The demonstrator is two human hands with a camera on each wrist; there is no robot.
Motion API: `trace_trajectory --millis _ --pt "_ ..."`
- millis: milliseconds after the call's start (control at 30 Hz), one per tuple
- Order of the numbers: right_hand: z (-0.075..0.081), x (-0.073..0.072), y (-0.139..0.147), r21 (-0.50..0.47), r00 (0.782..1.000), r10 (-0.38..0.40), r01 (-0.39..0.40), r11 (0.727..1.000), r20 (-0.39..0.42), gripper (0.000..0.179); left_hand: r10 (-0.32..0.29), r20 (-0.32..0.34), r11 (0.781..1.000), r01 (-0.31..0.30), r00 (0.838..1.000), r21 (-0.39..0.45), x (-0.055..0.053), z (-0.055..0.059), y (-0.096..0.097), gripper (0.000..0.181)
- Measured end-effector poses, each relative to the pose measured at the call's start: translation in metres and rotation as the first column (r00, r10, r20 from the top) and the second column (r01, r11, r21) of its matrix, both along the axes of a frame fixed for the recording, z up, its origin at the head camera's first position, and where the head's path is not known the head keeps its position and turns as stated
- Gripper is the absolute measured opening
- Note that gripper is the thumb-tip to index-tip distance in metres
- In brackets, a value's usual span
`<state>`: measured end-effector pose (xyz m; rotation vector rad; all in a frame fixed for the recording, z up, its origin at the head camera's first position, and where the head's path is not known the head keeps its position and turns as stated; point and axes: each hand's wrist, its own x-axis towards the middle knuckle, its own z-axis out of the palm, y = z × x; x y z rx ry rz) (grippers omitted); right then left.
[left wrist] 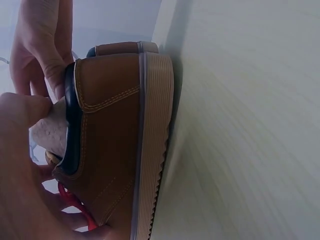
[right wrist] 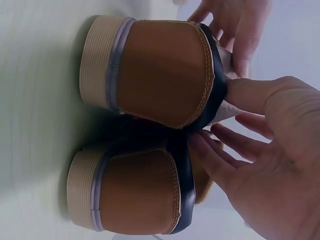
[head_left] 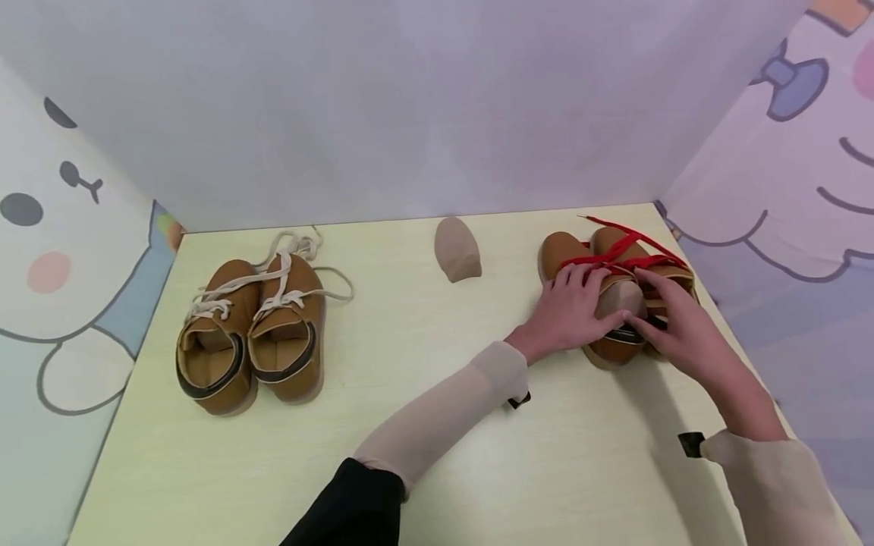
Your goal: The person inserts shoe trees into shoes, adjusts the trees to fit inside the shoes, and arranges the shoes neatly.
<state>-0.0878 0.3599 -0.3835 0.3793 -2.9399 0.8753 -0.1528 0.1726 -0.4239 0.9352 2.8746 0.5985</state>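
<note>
One pad (head_left: 621,300) inside red-laced shoe (head_left: 614,352)

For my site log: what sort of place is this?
Probably a staged recording booth: a pale, wood-look table bordered by a plain lilac-grey back panel and pastel cartoon-printed side panels.

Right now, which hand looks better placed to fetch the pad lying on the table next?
Probably the left hand: it is nearer that beige pad, while the right hand is farther off to the right. Both are at the red-laced shoes, though.
</note>
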Motion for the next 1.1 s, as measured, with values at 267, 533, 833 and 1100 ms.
trace_trajectory --millis 267,533,833,1100 --pt "-0.002 -0.01 -0.004 0.157 0.993 0.04 -0.022 0.987 -0.108 0.087 0.004 0.012 1.0 -0.004 1.0 -0.025 -0.001 0.003 0.003 0.07" --pt "-0.001 -0.021 -0.009 0.272 0.998 0.036 -0.019 0.962 -0.058 0.091 0.013 0.034 0.999 -0.012 0.999 -0.039 -0.001 0.006 0.004 0.068" --pt "0.004 -0.025 -0.019 0.389 0.999 -0.02 0.005 0.921 0.034 0.087 0.071 0.061 0.996 -0.074 0.996 0.047 -0.001 0.001 0.007 0.063" --pt "0.004 -0.035 -0.029 0.475 0.999 -0.021 0.032 0.879 -0.029 0.07 0.097 0.04 0.992 -0.1 0.994 0.074 0.0 -0.001 0.01 0.058"
